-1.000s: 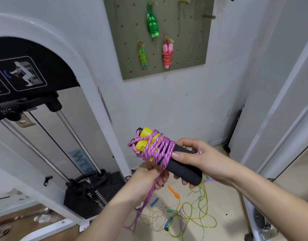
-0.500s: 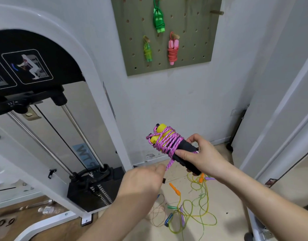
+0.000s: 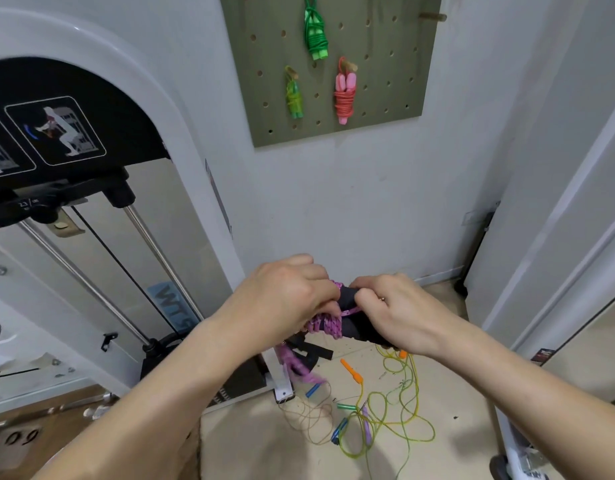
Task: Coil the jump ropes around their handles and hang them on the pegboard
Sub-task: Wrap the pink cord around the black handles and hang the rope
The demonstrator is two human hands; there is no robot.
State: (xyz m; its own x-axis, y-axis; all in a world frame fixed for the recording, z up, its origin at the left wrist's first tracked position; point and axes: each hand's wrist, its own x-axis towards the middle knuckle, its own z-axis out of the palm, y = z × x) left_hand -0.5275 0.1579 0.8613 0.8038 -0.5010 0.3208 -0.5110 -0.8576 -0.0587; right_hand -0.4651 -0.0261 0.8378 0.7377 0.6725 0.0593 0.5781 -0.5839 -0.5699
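Left fingers [image 3: 320, 297] were curled over the wound end of the pink rope [image 3: 328, 325]. Right fingers [image 3: 366, 292] were clenched round the black handles [image 3: 347, 296], and appeared to pinch one strand crossing them. Half a second earlier the left hand [image 3: 288, 296] had been clear of the bundle and reaching low, while the right hand [image 3: 396, 308] held it upright with yellow caps showing. It was now lowered and turned roughly level, caps hidden, both hands closed on it. A loose tail [image 3: 292, 367] hung below. Assessment: winding nearly complete, with the tail being secured; hanging not yet done. Both wrists were bent inward, knuckles up, forearms converging from the lower corners. The bundle was held at mid-height, well below the pegboard [image 3: 250, 81], which carried three coiled ropes. A tangle of ropes [image 3: 396, 410] lay on the floor.
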